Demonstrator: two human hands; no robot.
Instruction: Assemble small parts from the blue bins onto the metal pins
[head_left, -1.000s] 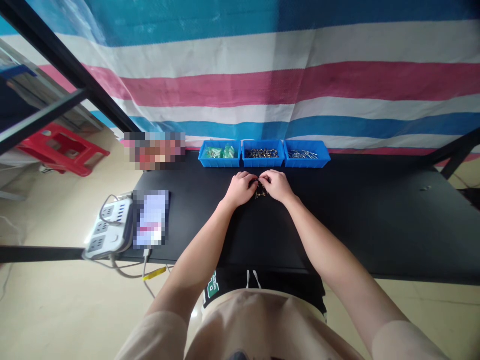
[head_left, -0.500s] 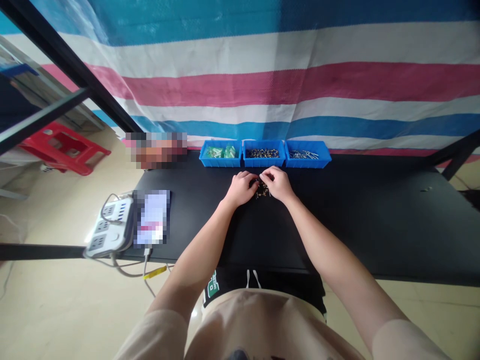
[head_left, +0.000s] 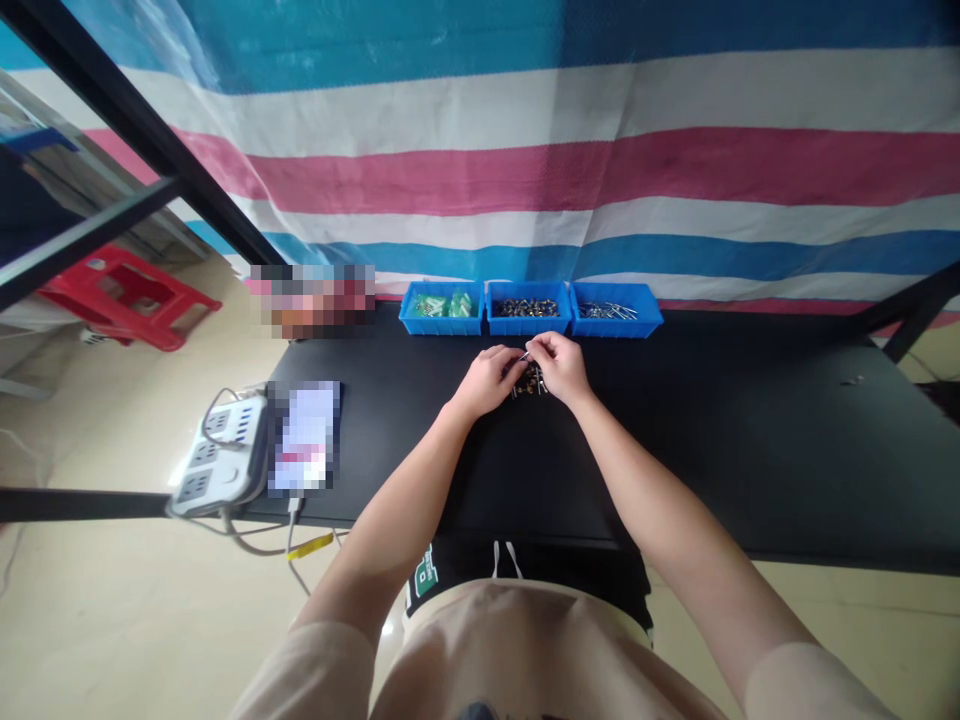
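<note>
Over the black table, my left hand and my right hand meet almost fingertip to fingertip. A thin silvery metal pin shows at the pinched fingertips of my right hand. My left hand's thumb and fingers are closed too, right beside the pin; what they hold is hidden. Just below the fingertips lies a small pile of brass-coloured and dark pieces with some thin metal pins among them.
Behind my hands stand three blue bins: one with green-and-clear packets, one with small brass-and-dark parts, one with metal pins. A power strip and a blurred-out phone-like object lie at the left. Small bits lie far right.
Both hands have shifted very slightly to the right, and their fingertips are closer together. The thin pin at the fingertips shows more clearly now.
</note>
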